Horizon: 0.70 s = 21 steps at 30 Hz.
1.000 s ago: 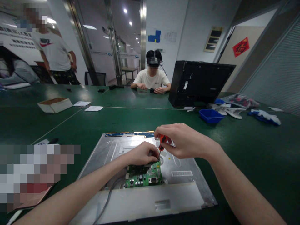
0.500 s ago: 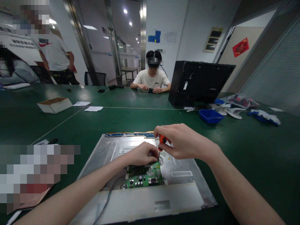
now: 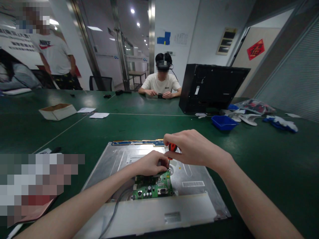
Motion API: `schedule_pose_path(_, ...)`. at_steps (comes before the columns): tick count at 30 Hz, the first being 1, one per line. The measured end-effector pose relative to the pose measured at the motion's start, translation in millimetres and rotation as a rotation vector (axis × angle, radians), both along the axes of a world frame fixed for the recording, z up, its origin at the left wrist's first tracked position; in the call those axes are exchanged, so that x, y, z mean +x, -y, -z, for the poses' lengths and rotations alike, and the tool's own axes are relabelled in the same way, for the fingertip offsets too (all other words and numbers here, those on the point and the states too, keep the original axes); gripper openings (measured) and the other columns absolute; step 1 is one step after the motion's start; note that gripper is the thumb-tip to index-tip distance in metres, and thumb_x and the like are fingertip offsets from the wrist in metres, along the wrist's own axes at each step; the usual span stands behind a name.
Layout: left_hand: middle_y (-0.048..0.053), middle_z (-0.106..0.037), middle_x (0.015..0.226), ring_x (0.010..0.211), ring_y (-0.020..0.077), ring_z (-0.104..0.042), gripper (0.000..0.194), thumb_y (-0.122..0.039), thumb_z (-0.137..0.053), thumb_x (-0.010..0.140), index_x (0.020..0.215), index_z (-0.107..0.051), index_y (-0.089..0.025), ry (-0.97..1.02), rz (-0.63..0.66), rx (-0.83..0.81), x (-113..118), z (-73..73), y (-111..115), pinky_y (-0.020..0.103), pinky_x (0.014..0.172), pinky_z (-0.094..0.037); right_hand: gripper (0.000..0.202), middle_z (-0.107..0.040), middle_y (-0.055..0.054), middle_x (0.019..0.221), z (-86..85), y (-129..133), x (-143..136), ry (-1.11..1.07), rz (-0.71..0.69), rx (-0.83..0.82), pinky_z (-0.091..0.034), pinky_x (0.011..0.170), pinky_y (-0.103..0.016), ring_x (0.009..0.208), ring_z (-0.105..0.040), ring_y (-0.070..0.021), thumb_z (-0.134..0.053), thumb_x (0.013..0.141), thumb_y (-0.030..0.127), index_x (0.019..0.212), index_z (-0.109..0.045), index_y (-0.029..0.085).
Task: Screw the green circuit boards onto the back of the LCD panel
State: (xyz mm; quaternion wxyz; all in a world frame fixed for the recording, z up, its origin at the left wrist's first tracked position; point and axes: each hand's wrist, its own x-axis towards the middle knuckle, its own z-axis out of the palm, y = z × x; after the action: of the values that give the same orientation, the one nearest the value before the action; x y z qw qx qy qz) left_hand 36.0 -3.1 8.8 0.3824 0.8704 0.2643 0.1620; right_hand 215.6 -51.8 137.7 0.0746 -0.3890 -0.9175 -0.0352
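Note:
My right hand (image 3: 190, 146) is closed round the handle of a red and black screwdriver (image 3: 172, 147). Its thin shaft points down to the upper right corner of a green circuit board (image 3: 152, 191). Close by the screwdriver's tip, the fingers of my left hand (image 3: 152, 162) are bent together in a pinch; whatever they hold there is hidden. The board lies on a flat metal panel (image 3: 195, 174), which looks like the back of a display. A blue circuit strip (image 3: 137, 143) runs along the panel's far edge, and a grey cable (image 3: 115, 210) trails from the board's left side.
On the green table (image 3: 139, 124) stand a black monitor (image 3: 214, 88), a blue tray (image 3: 224, 122) and an open white box (image 3: 58, 112). Gloves (image 3: 280, 123) lie at the right, papers (image 3: 99, 115) at the left. A person (image 3: 160, 81) in a headset sits opposite.
The screwdriver's handle has turned slightly in my right hand, whose fingers and wrist have shifted a little. My left hand, the board and the panel stay in place.

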Motion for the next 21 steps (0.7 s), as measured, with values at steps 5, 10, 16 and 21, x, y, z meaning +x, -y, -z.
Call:
schedule_pose_path(5,0.003,-0.069,0.078,0.073,0.0168,-0.062,0.012,-0.008,-0.066,0.072,0.082,-0.069,-0.013,0.011,-0.016,0.026,-0.1,0.7,-0.7,0.024,0.067,-0.046,0.017,-0.066,-0.001,0.087,-2.6,3.3,0.9,-0.056,-0.021,-0.049,-0.029,0.055,-0.027,0.071,-0.056,-0.0149,-0.055,0.083,0.026,0.099,-0.053,0.02)
schedule_pose_path(10,0.003,-0.068,0.075,0.07,0.0156,-0.061,0.01,-0.008,-0.064,0.073,0.08,-0.069,-0.013,-0.003,-0.006,0.006,-0.1,0.2,-0.5,0.024,0.066,-0.045,0.017,-0.067,-0.001,0.088,-0.3,-0.2,1.0,-0.033,-0.003,-0.024,-0.027,0.055,-0.027,0.07,-0.056,-0.0146,-0.053,0.084,0.023,0.101,-0.052,0.021)
schedule_pose_path(16,0.002,-0.068,0.074,0.07,0.0155,-0.061,0.011,-0.008,-0.062,0.073,0.08,-0.068,-0.013,0.008,0.008,0.002,0.1,1.3,-0.7,0.024,0.067,-0.045,0.016,-0.066,0.0,0.08,-0.9,-1.0,1.6,0.006,0.016,-0.007,-0.025,0.054,-0.027,0.065,-0.055,-0.0145,-0.056,0.087,0.036,0.095,-0.053,0.022)
schedule_pose_path(21,0.003,-0.069,0.078,0.075,0.0172,-0.061,0.013,-0.008,-0.064,0.072,0.083,-0.069,-0.013,0.013,-0.008,0.028,-0.1,1.4,-0.4,0.024,0.069,-0.046,0.015,-0.066,0.0,0.084,-5.1,6.1,2.7,-0.065,-0.04,-0.079,-0.027,0.056,-0.026,0.068,-0.054,-0.0137,-0.054,0.084,0.027,0.097,-0.052,0.02)
